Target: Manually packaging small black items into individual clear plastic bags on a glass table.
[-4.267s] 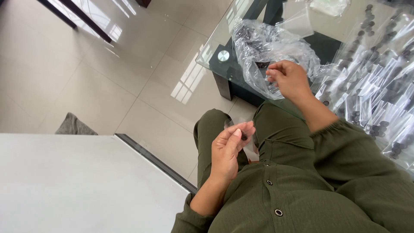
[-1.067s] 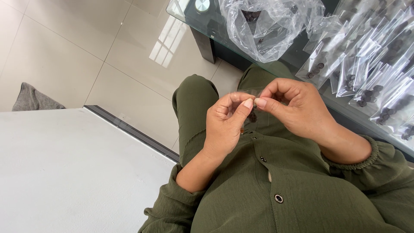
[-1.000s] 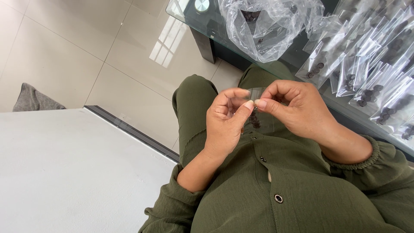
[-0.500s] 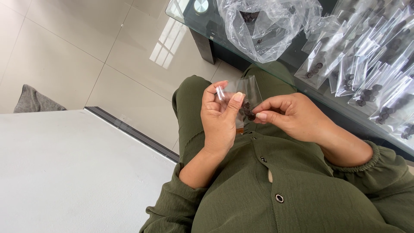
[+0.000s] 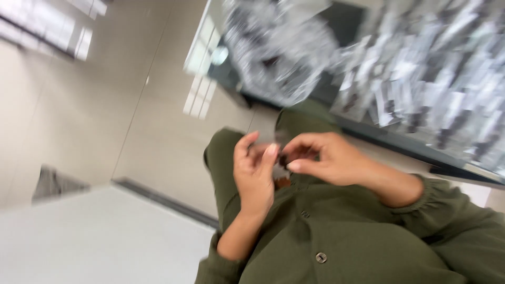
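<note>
Sitting with both hands raised over the lap, the person wears an olive green shirt [image 5: 336, 236] and matching trousers [image 5: 223, 158]. The whole view is smeared by motion blur, so fine detail is lost.

The left hand [image 5: 255, 171] is held upright, palm turned toward the right, fingers loosely curled and partly open, the thumb and forefinger reaching up. The right hand [image 5: 329, 158] comes in from the right, its thumb and forefinger pinched together close to the left fingertips. Between the two hands sits a small clear bag [image 5: 271, 144], barely visible through the blur, with something dark [image 5: 283, 159] at the point where the fingertips meet. Both hands appear to have hold of the bag, though the blur hides exactly how each finger grips it. The bag is in the air above the thighs, well apart from the tabletop.

Beyond the knees stands a glass tabletop [image 5: 368, 131] with a dark frame. On its left part lies a large crumpled clear plastic bag [image 5: 279, 58] with dark bits inside. To the right, many small clear packets [image 5: 431, 73] holding dark pieces are spread across the glass, overlapping one another.

At lower left is a pale flat surface [image 5: 94, 242], and behind it a glossy beige tiled floor [image 5: 89, 105].
</note>
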